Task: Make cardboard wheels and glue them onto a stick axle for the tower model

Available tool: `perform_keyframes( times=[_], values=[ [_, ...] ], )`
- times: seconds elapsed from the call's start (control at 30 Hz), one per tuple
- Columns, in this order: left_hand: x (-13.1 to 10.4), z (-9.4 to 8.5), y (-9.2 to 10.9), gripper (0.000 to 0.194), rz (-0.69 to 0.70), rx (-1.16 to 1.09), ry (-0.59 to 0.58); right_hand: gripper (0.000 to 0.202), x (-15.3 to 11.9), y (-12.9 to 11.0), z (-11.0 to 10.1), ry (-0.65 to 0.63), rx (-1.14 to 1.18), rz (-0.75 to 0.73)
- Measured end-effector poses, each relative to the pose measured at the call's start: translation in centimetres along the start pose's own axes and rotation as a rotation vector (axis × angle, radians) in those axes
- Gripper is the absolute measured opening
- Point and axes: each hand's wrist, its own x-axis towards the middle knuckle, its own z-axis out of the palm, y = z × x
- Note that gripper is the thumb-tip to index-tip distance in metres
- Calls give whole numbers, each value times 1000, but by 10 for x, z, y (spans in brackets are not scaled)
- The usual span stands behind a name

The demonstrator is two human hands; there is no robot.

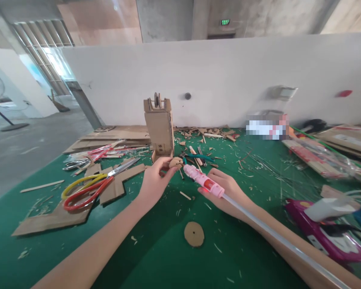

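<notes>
My left hand (158, 176) pinches a small round cardboard disc (176, 162) in front of the cardboard tower. My right hand (225, 188) is wrapped round a pink hot glue gun (204, 181), its nozzle pointing at the disc; I cannot tell whether they touch. A long clear glue stick (270, 230) runs out of the gun's back over my right forearm. The upright cardboard tower (159, 130) carries small discs (158, 100) on an axle at its top. Another cardboard disc (194, 234) with a centre hole lies flat on the green table nearer me.
Large scissors (92, 188) with yellow and orange handles rest on cardboard scraps (57, 216) at the left. Green-handled pliers (201, 157) and wood bits lie behind my hands. A purple power strip (333, 237) with plugs stands at the right. A white panel (216, 80) borders the table's back.
</notes>
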Motion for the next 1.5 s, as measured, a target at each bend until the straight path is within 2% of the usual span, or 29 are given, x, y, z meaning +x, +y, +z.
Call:
perform_keyframes(
  times=[0.27, 0.6, 0.87, 1.1, 1.23, 1.43, 1.5],
  values=[
    [0, -1, 1, 24, 52, 41, -7, 27, 2, -1, 2, 42, -68, -72],
    [0, 1, 1, 28, -6, 6, -1, 28, -7, 7, 8, -34, -47, 7],
    [-3, 2, 5, 33, -74, -106, -40, 22, -6, 4, 4, -29, 0, 45],
    [-3, 3, 4, 31, -82, -110, -28, 27, -8, 10, 8, -48, -16, 24],
    [-3, 3, 4, 31, -82, -124, -37, 22, -8, 6, 5, -56, 31, 54],
    [-2, 2, 4, 29, -72, -139, -33, 14, -6, 2, 1, 45, 102, 41],
    [-2, 3, 2, 25, -64, -152, -25, 14, -6, 2, 0, 64, 125, 78]
  ],
)
